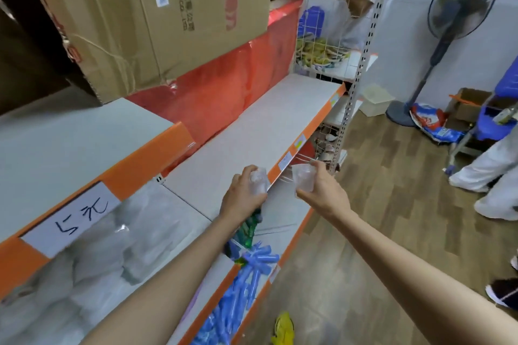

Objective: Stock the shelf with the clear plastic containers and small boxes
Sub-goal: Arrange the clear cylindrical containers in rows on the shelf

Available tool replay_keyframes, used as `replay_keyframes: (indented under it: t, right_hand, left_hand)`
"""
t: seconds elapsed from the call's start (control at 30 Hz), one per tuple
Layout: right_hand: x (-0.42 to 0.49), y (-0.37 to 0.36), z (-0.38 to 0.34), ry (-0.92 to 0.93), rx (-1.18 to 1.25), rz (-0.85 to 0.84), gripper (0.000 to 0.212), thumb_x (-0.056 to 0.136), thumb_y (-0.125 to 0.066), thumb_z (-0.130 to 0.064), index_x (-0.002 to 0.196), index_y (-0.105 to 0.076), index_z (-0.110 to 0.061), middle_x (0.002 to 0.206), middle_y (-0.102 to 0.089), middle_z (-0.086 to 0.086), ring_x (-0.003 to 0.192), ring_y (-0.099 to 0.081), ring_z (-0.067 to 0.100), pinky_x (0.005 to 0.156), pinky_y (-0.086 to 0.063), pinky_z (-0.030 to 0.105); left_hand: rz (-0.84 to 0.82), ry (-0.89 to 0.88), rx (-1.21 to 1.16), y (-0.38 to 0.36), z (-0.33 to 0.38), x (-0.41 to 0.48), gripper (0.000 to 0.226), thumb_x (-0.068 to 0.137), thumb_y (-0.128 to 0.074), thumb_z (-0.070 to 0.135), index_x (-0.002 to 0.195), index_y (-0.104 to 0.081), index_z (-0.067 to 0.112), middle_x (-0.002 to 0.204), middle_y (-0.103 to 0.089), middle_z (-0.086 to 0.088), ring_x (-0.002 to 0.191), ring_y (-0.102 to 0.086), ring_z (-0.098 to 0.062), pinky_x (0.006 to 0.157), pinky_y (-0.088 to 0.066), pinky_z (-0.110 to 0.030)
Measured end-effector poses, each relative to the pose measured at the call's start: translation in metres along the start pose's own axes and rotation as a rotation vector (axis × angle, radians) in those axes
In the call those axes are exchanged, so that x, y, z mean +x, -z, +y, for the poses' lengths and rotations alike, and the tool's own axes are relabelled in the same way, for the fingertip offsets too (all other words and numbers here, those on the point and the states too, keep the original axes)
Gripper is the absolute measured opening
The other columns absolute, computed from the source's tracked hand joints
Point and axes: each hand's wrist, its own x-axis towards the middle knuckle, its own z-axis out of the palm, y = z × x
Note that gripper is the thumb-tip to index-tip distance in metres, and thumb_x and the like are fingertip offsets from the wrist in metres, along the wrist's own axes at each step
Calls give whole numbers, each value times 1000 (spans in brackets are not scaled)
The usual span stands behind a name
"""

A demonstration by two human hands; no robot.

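Wooden floor (378, 204) and white walls make a store room, and on the left side a long rack with orange edges takes most of the view. On top of the rack lies a big cardboard box (140, 22), with a red plastic sheet (224, 87) under and behind it, and a standing fan (459, 5) is far at the right. The middle shelf (266, 120) is a pale bare board that runs away from the person. The left grip (241, 196) has its fingers curled round a clear container (259, 182), just above the front orange edge of this shelf. The right grip (325, 190) pinches a second clear container (303, 176) with the mouth up and a little tilted, and it hangs outside the edge, over the aisle. The two containers are near to each other but apart. The bare board lies forward and to the left of both, so I judge the left one is nearer and can go down first. The right one must cross the edge leftward, with its axis kept upright.
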Motion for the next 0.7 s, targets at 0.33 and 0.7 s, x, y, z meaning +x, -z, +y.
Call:
replay_keyframes:
  t: [0.33,0.7]
  right_hand:
    - [198,-30,-15,212,-3,-198,71,85,-68,-29,143,-30,-14,126,-60,13,109,-59,32,69,-39,34]
    - [345,-105,-39,479,50,-449,72,87,-70,-26,144,-27,-19,136,-55,8,111,-60,36,76,-46,36]
  left_hand:
    - [160,151,-43,-8,-28,136,63,79,-70,26,134,-41,35,118,-51,-5,108,-57,-31,89,-49,-41]
    - [442,458,-60,-10,-47,199,61,79,-71,23,132,-45,33,124,-54,-3,114,-56,-28,93,-48,-40]
